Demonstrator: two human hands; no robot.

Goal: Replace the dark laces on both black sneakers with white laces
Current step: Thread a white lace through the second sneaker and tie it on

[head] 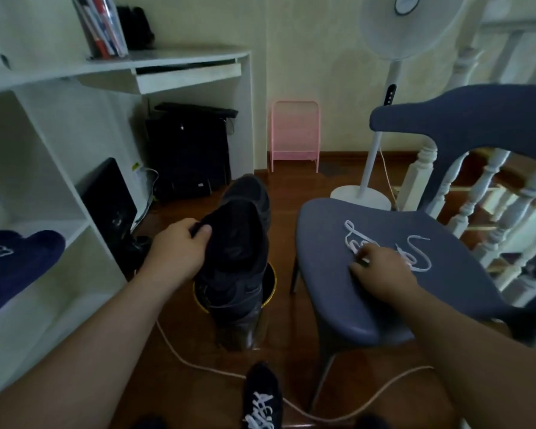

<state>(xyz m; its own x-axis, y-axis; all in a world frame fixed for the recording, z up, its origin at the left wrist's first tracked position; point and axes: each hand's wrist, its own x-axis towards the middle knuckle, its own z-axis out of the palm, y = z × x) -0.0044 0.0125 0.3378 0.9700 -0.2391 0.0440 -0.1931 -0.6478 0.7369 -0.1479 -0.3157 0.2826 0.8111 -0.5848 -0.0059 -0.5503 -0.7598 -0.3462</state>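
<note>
Left hand [175,255] fingers grip unlaced sneaker [235,261] by its tongue over the bin. Right hand [381,270] fingers pinch white lace [415,258] on chair [331,230]. Other sneaker [262,397] relaced. Next: find tip, thread bottom eyelets.

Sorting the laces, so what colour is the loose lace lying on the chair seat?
White, clearest in the head view: the loose lace on the blue-grey chair seat.

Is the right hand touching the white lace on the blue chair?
Touching. In the head view the right hand lies on the blue chair seat with its fingertips on the white lace, which emerges on both sides of them.
</note>
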